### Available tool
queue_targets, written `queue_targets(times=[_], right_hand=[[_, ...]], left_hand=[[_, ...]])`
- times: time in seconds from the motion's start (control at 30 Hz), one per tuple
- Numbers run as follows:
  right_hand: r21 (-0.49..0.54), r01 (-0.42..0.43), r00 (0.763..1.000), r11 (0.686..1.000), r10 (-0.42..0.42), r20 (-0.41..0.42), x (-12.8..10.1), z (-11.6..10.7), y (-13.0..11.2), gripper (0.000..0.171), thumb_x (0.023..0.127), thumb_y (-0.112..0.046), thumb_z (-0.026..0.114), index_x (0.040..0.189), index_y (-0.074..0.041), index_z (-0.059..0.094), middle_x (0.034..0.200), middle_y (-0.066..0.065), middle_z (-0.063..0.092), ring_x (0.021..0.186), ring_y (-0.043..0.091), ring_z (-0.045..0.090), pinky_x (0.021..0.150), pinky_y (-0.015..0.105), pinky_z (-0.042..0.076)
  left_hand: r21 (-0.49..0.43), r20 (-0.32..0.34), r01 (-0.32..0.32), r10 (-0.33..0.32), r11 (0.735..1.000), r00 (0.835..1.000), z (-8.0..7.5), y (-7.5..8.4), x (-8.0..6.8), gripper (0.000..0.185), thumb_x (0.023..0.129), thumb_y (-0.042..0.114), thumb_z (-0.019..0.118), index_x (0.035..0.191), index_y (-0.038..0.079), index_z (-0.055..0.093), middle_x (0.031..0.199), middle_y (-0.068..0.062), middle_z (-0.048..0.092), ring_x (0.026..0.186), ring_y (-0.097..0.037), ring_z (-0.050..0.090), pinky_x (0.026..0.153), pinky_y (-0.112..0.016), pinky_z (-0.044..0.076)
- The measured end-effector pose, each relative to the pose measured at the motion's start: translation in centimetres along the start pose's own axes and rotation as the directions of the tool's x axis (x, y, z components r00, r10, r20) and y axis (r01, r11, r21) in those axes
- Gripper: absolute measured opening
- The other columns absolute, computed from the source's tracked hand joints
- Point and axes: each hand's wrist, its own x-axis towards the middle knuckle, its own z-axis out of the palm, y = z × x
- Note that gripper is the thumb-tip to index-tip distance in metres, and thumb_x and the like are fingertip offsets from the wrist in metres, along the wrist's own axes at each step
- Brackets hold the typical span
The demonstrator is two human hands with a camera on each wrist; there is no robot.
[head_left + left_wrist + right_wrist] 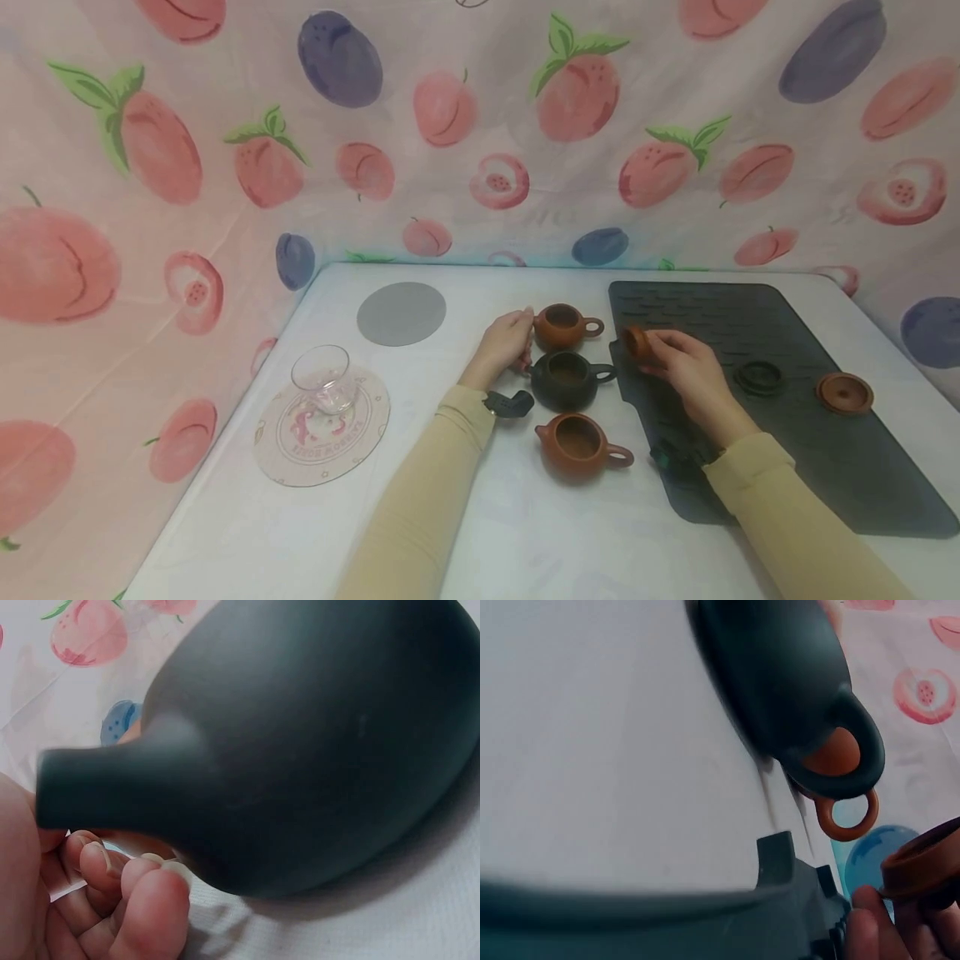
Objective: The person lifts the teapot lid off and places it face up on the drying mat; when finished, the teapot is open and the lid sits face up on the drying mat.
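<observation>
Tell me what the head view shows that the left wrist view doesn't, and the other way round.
Only the head view shows the right hand holding a brown lid over the dark mat, two more lids on that mat, both brown teapots, the glass cup on its coaster and the grey disc. Only the left wrist view shows the black teapot's spout up close, above curled fingertips. Both show the left hand beside the black teapot on the white table.
</observation>
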Motion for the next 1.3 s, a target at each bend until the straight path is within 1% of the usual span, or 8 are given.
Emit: queue_targets(times=[0.1,0.2,0.27,0.37,0.5,0.67,1.03,1.3], right_hand=[[0.058,-0.009,1.0,0.998,0.008,0.019,-0.3,-0.6,0.4,0.055,0.11,-0.038,0.047,0.144,0.005,0.048,0.134,0.019,0.056,0.104,0.012,0.067,0.085,0.023,0.054],[0.212,-0.031,0.999,0.977,0.022,0.048,-0.6,-1.2,0.9,0.051,0.11,-0.034,0.049,0.143,0.005,0.046,0.122,0.009,0.065,0.099,0.01,0.071,0.085,0.027,0.055],[0.337,-0.051,0.997,0.94,0.027,0.076,-0.9,-1.6,1.2,0.046,0.109,-0.032,0.051,0.141,0.002,0.047,0.115,0.002,0.068,0.098,0.012,0.073,0.085,0.029,0.056],[0.505,-0.073,0.993,0.86,0.017,0.114,-1.4,-2.2,1.5,0.04,0.107,-0.029,0.055,0.135,-0.002,0.048,0.112,-0.001,0.071,0.1,0.018,0.073,0.087,0.033,0.056],[0.611,-0.079,0.993,0.788,0.006,0.121,-1.8,-2.7,1.6,0.038,0.105,-0.026,0.059,0.134,-0.004,0.047,0.114,0.0,0.073,0.102,0.021,0.073,0.088,0.034,0.056],[0.675,-0.09,0.99,0.732,-0.006,0.139,-2.1,-3.0,1.9,0.036,0.106,-0.025,0.057,0.134,-0.006,0.044,0.116,0.001,0.073,0.104,0.021,0.072,0.089,0.034,0.055],[0.696,-0.072,0.988,0.714,-0.046,0.15,-1.9,-3.1,2.5,0.031,0.108,-0.019,0.054,0.136,-0.009,0.046,0.121,0.003,0.07,0.107,0.024,0.071,0.091,0.035,0.054],[0.729,-0.072,0.99,0.681,-0.043,0.137,-2.1,-3.4,2.5,0.034,0.111,-0.022,0.048,0.141,-0.009,0.04,0.122,0.003,0.07,0.109,0.025,0.071,0.091,0.035,0.055]], left_hand=[[-0.001,-0.001,-0.002,0.002,1.0,1.0,0.0,0.1,0.0,0.05,0.111,0.043,0.038,0.092,0.001,0.059,0.061,-0.004,0.054,0.049,-0.017,0.055,0.049,-0.03,0.05],[0.007,-0.005,0.002,-0.002,1.0,1.0,0.0,0.2,-0.1,0.051,0.111,0.044,0.038,0.09,0.003,0.058,0.06,-0.004,0.054,0.049,-0.017,0.055,0.049,-0.03,0.051],[0.013,-0.007,0.005,-0.005,1.0,1.0,0.0,0.2,-0.1,0.052,0.111,0.045,0.037,0.089,0.003,0.058,0.06,-0.004,0.054,0.049,-0.017,0.056,0.049,-0.03,0.051],[0.016,-0.007,0.006,-0.006,1.0,1.0,0.1,0.2,-0.1,0.053,0.111,0.045,0.037,0.089,0.002,0.058,0.06,-0.004,0.054,0.049,-0.017,0.056,0.049,-0.03,0.051],[0.007,-0.008,0.002,-0.002,1.0,1.0,0.1,0.3,-0.1,0.052,0.111,0.044,0.038,0.091,0.001,0.058,0.06,-0.005,0.054,0.049,-0.017,0.056,0.049,-0.03,0.051],[0.029,-0.011,0.012,-0.012,1.0,1.0,0.0,0.3,-0.2,0.051,0.111,0.044,0.038,0.094,0.002,0.059,0.062,-0.005,0.055,0.05,-0.017,0.056,0.049,-0.03,0.051],[0.044,-0.002,-0.007,0.007,0.999,1.0,-0.3,0.1,-0.2,0.051,0.111,0.043,0.037,0.092,0.001,0.059,0.061,-0.006,0.055,0.049,-0.018,0.056,0.048,-0.03,0.05],[0.052,0.009,-0.028,0.028,0.998,1.0,-0.2,0.1,-0.2,0.054,0.111,0.045,0.036,0.091,0.0,0.059,0.063,-0.005,0.056,0.051,-0.017,0.057,0.05,-0.029,0.05]])
